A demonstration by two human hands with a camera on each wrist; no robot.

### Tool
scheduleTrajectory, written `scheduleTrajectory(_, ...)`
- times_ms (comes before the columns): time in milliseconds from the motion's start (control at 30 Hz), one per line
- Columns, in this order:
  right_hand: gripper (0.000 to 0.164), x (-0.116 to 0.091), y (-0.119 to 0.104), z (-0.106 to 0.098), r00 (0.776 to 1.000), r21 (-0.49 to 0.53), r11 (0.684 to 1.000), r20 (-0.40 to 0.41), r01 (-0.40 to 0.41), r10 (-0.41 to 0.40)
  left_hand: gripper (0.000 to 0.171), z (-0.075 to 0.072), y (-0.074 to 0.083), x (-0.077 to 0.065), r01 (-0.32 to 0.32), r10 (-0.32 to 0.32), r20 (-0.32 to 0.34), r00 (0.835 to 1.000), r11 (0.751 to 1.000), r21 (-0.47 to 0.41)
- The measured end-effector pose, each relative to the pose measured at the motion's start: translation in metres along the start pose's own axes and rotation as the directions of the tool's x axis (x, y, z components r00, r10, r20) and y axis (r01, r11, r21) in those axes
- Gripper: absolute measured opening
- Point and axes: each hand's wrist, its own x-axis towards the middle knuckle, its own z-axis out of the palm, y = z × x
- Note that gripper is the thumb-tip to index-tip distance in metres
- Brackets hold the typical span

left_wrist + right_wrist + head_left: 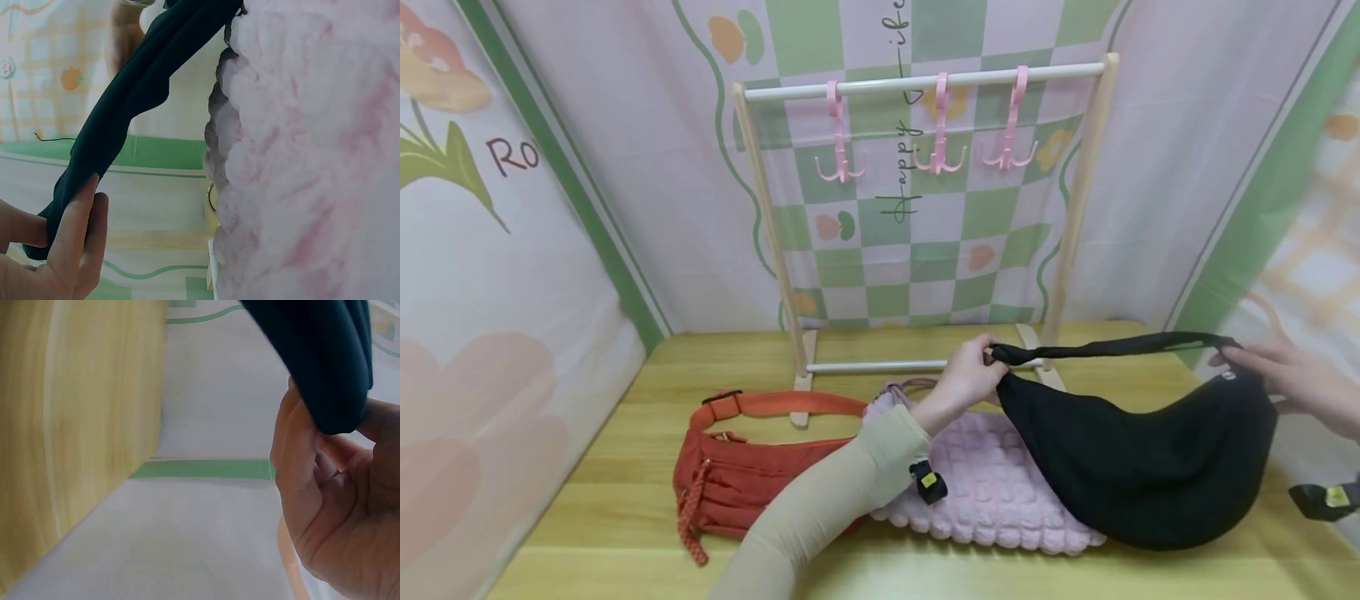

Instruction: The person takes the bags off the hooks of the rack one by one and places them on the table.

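A black shoulder bag hangs between my two hands at the right of the head view, its strap stretched across the top. My left hand pinches the bag's left end, where strap and body meet; the left wrist view shows thumb and fingers about the dark cloth. At the other end my right hand grips the bag's upper right corner, fingers curled on the fabric in the right wrist view. Behind and below the black bag lies a pink puffy quilted bag, partly covered by it and my left forearm.
A red-orange waist bag lies on the wooden table at the left. Behind the bags stands a rack with a white rail and wooden posts. Three pink hooks hang from the rail. Printed cloth surrounds the table.
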Motion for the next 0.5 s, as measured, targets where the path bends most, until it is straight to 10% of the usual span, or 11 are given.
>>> scheduleTrajectory(500,0.056,0.004,0.012,0.011,0.998,-0.037,0.999,0.063,-0.028,0.031,0.02,0.004,-0.006,0.009,0.035,-0.041,0.035,0.999,0.988,0.15)
